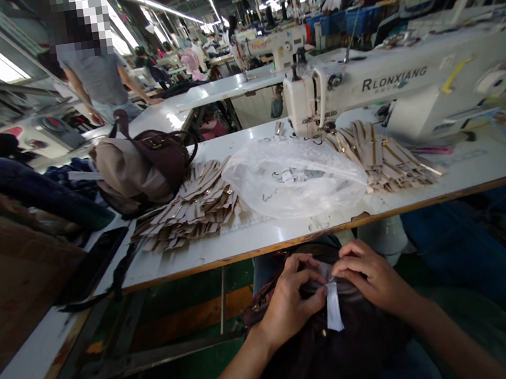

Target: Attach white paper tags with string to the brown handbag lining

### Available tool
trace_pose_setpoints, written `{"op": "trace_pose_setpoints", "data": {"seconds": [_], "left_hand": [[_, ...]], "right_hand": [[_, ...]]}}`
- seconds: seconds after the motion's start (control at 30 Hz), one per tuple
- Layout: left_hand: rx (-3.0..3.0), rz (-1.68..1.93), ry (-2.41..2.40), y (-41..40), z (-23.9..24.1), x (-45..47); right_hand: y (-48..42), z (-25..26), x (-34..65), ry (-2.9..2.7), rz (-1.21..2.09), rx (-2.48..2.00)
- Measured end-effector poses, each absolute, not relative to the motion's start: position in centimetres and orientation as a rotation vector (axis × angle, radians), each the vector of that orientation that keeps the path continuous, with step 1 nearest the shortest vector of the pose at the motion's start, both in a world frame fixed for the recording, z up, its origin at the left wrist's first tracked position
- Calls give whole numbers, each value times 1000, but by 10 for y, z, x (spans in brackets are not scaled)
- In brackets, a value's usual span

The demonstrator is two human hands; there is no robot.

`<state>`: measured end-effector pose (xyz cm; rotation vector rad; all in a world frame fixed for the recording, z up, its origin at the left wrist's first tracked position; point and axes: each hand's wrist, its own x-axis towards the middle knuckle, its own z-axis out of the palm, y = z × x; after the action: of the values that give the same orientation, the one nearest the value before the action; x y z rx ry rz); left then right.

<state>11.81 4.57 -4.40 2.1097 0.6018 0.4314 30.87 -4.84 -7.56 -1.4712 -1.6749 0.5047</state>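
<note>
A dark brown bag (298, 357) rests on the lap below the table edge, its lighter lining showing at the opening. From its upper part hangs a narrow white tag (333, 311). My left hand (292, 293) is closed, with thumb and fingers pinching at the tag's upper left edge. Facing it, my right hand (369, 270) is also closed, its fingertips pinched together just above the tag. Whatever thin piece lies between the right fingertips is too small to make out. Both hands touch the bag's opening, and they are a short gap apart.
Above the hands runs the white sewing table (263, 235). On it lie a clear plastic bag (299, 189), zipper strips (191, 213) in two piles, a beige-and-brown handbag (146, 160) and a sewing machine (407, 82). A cardboard box (9, 284) stands left. A person (98, 79) stands behind.
</note>
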Motion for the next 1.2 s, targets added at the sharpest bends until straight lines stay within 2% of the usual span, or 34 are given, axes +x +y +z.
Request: {"op": "trace_pose_setpoints", "data": {"seconds": [0.53, 1.2], "left_hand": [[2111, 353, 616, 45, -36, 121], [2093, 344, 619, 48, -37, 120]], "right_hand": [[-47, -83, 310, -1574, 735, -1378], [-46, -82, 308, -1531, 737, -1375]]}}
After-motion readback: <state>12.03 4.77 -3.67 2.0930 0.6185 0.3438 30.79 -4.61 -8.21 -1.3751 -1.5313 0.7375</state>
